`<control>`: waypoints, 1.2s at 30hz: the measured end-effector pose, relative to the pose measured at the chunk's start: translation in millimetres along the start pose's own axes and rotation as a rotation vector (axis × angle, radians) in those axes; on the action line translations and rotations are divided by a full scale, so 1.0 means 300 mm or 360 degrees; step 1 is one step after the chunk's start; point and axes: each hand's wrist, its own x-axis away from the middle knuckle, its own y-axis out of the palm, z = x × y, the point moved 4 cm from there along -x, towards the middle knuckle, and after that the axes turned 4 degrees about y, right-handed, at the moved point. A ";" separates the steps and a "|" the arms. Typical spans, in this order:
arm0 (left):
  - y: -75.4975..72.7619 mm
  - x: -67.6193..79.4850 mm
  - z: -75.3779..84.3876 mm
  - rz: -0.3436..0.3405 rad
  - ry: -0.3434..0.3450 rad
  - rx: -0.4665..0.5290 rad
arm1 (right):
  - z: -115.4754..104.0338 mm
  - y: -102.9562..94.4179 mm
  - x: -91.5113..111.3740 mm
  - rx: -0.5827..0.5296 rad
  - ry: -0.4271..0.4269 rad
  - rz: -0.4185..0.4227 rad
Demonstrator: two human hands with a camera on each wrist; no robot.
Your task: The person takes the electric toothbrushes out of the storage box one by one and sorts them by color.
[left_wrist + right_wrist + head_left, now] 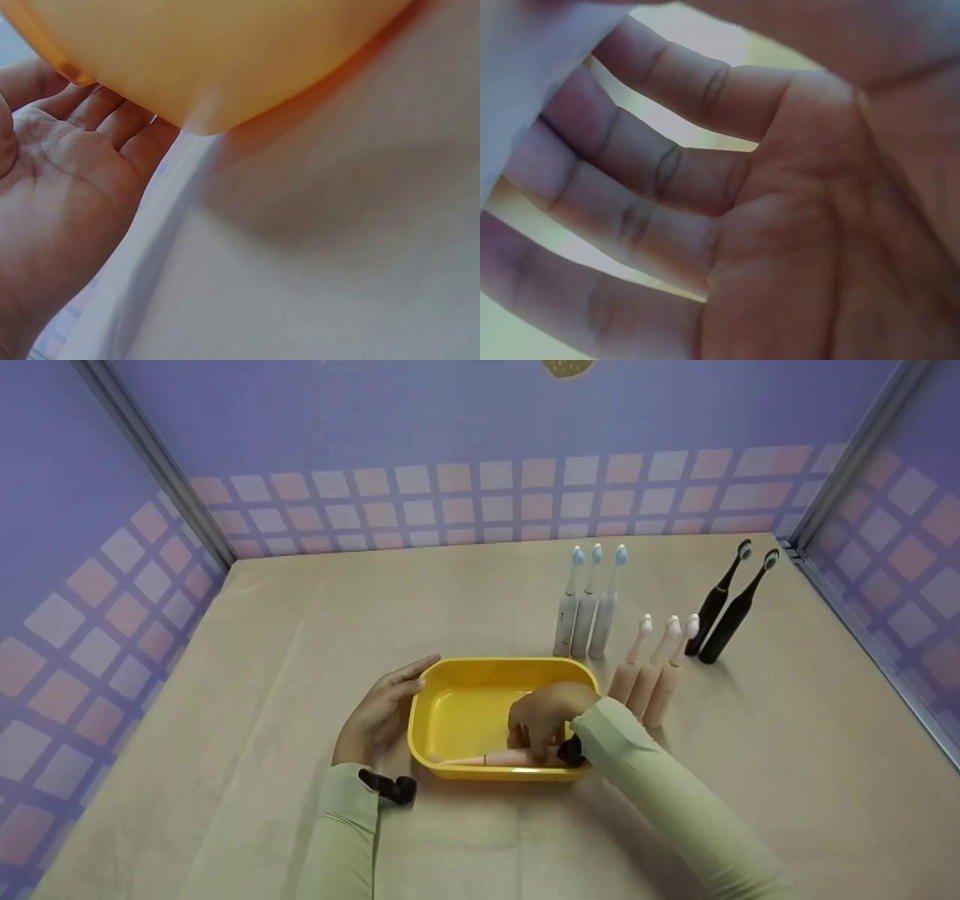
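A pink electric toothbrush [506, 758] lies along the near wall inside a yellow tray [457, 720], its head toward the left. My right hand [551, 712] reaches down into the tray and grips the handle. In the right wrist view my curled fingers [645, 165] meet the pale handle [532, 67] at the left. My left hand [379, 712] is at the tray's left end, thumb near the rim and fingers extended along the outside. In the left wrist view the palm [67, 172] faces the tray wall [225, 60], which partly hides the fingers.
Three pink electric toothbrushes [649, 682] stand upright just right of the tray. Behind it stand three white ones [585, 622] with blue-tipped heads. Two black ones [724, 619] stand farther right. Tiled panels [480, 502] border the table [360, 607].
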 end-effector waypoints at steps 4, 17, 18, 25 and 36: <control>0.000 -0.001 -0.002 0.0029 -0.0017 0.0018 | 0.005 0.000 -0.002 -0.0010 -0.0007 0.0001; 0.006 0.000 0.001 0.0040 0.0008 -0.0026 | 0.017 -0.009 -0.003 0.0038 -0.0132 -0.0037; 0.004 0.000 0.000 0.0040 0.0004 -0.0022 | 0.019 -0.009 -0.003 0.0028 -0.0139 -0.0044; 0.001 0.002 0.000 0.0036 -0.0020 0.0022 | 0.019 -0.010 0.006 0.0021 -0.0187 -0.0066; 0.003 0.000 0.000 0.0037 -0.0030 0.0022 | 0.020 -0.009 0.011 0.0008 -0.0142 -0.0047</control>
